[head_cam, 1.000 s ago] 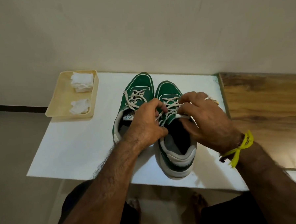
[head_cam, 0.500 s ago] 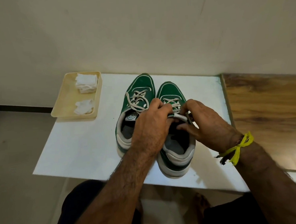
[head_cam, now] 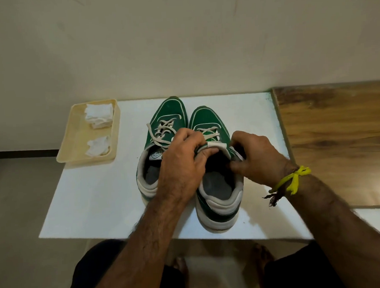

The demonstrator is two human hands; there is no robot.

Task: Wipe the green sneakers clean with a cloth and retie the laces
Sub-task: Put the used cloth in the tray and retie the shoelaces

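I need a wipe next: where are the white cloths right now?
In the head view, two white cloths lie in the beige tray at the white table's far left corner, left of the green sneakers, away from both hands.

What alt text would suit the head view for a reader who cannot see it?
Both hands, left and right, grip the collar of the right sneaker beside the left sneaker on a white table. A tray holds two cloths.
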